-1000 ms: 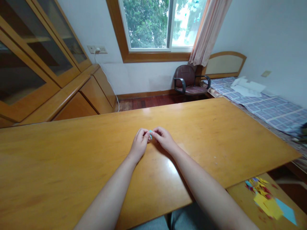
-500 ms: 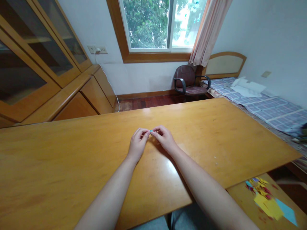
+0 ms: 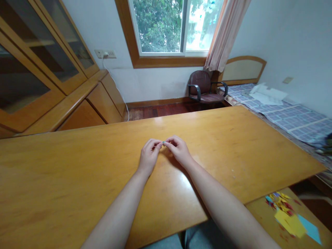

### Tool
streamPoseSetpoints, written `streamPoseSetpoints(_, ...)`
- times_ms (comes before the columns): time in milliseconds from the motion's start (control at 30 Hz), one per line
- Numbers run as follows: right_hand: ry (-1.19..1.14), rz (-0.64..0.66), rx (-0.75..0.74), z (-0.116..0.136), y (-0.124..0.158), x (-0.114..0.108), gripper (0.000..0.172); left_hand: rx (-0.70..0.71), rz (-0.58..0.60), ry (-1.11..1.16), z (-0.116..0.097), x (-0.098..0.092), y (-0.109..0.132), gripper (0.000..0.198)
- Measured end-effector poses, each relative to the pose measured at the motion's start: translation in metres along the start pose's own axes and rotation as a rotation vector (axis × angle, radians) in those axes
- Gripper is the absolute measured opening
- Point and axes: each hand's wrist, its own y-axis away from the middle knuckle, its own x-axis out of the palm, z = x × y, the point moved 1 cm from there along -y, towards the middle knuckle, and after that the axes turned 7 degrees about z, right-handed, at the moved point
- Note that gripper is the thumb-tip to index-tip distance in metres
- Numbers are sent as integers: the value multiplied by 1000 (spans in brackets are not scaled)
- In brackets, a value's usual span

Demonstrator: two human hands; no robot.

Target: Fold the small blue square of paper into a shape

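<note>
My left hand [image 3: 150, 152] and my right hand [image 3: 178, 149] meet fingertip to fingertip just above the wooden table [image 3: 85, 173]. Pinched between both thumbs and forefingers is a tiny blue-green piece, probably paper [image 3: 163, 142]. Most of it is hidden by the fingertips, so its shape cannot be made out. Both hands are closed around it, one from each side.
On a lower surface at the bottom right lie a pile of small folded paper pieces [image 3: 281, 202], yellow sheets [image 3: 290, 223] and a light blue sheet [image 3: 310, 228]. A brown armchair [image 3: 201, 86] stands beyond the table, a bed [image 3: 285, 110] to the right, a cabinet [image 3: 75, 86] to the left.
Both hands stay in almost the same place. Slightly less of the blue-green piece shows between the fingertips now.
</note>
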Motion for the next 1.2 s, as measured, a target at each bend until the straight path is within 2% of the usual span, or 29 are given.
streamPoseSetpoints(233,-126,1,-4,-3,-1,0,18,-8,-18,66,0,1,0,14)
streamPoseSetpoints(433,-85,42,-30,-4,0,-1,18,-5,-39,45,-1,0,0,13)
streamPoseSetpoints(667,-7,-8,-72,-3,-1,-2,16,-11,-40,86,5,3,0,15)
streamPoseSetpoints(833,-179,-19,38,-8,-3,-1,21,-53,-45,145,13,6,0,23)
streamPoseSetpoints(1000,-383,-20,110,-10,-3,0,23,-13,-21,134,16,8,1,22)
streamPoseSetpoints(1200,-429,-28,140,-8,-4,-2,23,11,-2,127,14,7,1,18)
